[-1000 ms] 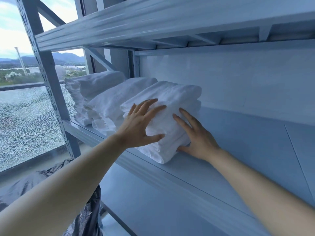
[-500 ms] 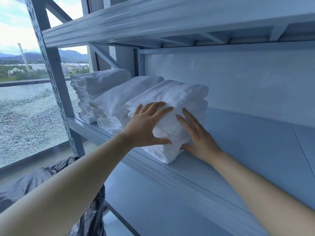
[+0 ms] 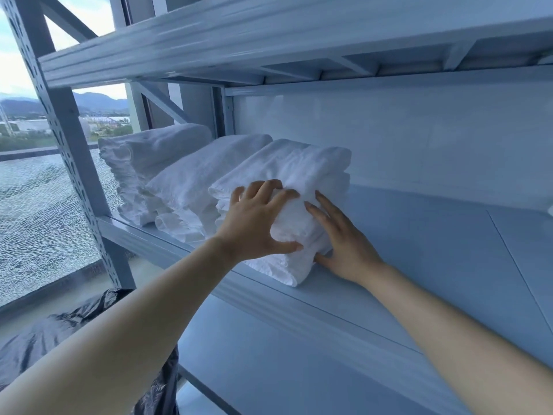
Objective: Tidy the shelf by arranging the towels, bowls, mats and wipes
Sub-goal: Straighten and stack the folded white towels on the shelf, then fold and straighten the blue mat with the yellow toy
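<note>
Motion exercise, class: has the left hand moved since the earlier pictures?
Yes, slightly: the left hand has slid rightward, away from the shelf's front upright.

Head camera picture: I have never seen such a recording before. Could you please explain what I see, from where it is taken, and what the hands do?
No machine here. A person wears a camera on the head, so you look along their two bare arms. In front stands a metal shelf. On it lie folded white towels in three piles: the far pile, the middle pile and the near pile. The left hand curls over the near pile's front and grips it between fingers and thumb. The right hand lies flat, fingers straight, against its right side. Left is a window; below lies a black bag.
</note>
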Action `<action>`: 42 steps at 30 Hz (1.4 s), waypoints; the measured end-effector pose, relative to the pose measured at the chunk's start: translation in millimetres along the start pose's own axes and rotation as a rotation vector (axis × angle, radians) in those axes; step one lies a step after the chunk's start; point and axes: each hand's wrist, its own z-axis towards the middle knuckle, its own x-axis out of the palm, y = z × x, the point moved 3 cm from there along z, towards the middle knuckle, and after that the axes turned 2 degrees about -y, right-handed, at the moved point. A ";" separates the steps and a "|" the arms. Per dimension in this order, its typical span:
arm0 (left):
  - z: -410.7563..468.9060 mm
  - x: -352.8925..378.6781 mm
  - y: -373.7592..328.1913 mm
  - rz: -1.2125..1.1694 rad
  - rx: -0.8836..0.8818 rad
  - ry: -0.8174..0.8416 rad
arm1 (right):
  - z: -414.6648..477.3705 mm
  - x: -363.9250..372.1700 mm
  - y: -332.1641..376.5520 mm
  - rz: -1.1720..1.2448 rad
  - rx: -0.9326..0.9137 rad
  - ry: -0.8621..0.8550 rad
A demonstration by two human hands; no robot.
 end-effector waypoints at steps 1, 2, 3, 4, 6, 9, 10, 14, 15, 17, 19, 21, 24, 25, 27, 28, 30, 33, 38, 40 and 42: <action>0.2 -0.5 -0.9 0.006 0.007 0.004 | -0.8 -1.5 1.1 -0.009 0.013 0.005; 0.0 -1.1 -1.1 0.009 0.012 0.010 | -1.2 -3.4 1.9 -0.021 0.023 0.011; -0.9 -2.0 -0.7 0.007 0.016 0.015 | -2.0 -5.8 2.7 -0.035 0.031 0.019; -2.4 -3.1 -0.2 0.002 0.019 0.016 | -2.8 -8.6 3.7 -0.050 0.036 0.029; -7.2 -5.2 0.6 -0.011 0.021 -0.001 | -5.9 -14.3 6.8 -0.076 0.040 0.040; -15.2 -7.5 -2.5 -0.054 0.018 -0.084 | -13.3 -22.7 14.5 -0.090 0.055 0.030; -17.0 -8.4 -4.7 -0.072 0.019 -0.115 | -16.2 -25.0 17.3 -0.090 0.067 0.025; -20.8 -9.3 -19.8 -0.049 0.116 -0.209 | -31.3 -35.0 25.6 -0.102 0.127 -0.004; -21.4 -8.5 -25.4 -0.038 0.166 -0.229 | -36.2 -38.0 26.4 -0.110 0.141 -0.014; -21.1 -7.0 -37.8 -0.049 0.239 -0.252 | -47.8 -44.9 24.8 -0.130 0.175 -0.015; -19.9 -5.7 -51.0 -0.085 0.273 -0.247 | -61.4 -54.1 20.7 -0.159 0.206 -0.012; -18.1 -5.3 -64.9 -0.127 0.297 -0.229 | -74.9 -65.6 16.3 -0.192 0.223 -0.015; -14.1 -4.6 -90.6 -0.190 0.327 -0.189 | -94.3 -84.6 10.9 -0.215 0.227 -0.027; -12.5 -4.3 -101.2 -0.207 0.335 -0.182 | -101.1 -91.9 9.6 -0.225 0.230 -0.034; -8.3 -2.9 -125.9 -0.225 0.343 -0.164 | -116.5 -109.0 6.1 -0.253 0.245 -0.037; -5.8 -1.8 -140.3 -0.231 0.336 -0.150 | -126.4 -118.4 3.5 -0.271 0.256 -0.034; 0.4 0.2 -173.8 -0.263 0.302 -0.126 | -151.0 -140.8 -2.4 -0.307 0.281 -0.035; 9.1 0.0 -237.3 -0.349 0.254 -0.076 | -197.1 -180.8 -13.4 -0.342 0.328 -0.076; 17.8 -9.1 -362.0 -0.432 0.326 -0.055 | -282.8 -258.7 -37.0 -0.432 0.452 -0.103; 20.3 -12.9 -409.0 -0.442 0.361 -0.090 | -319.3 -291.3 -46.5 -0.476 0.500 -0.131; 23.5 -18.7 -455.3 -0.479 0.394 -0.108 | -355.7 -323.8 -55.2 -0.523 0.546 -0.145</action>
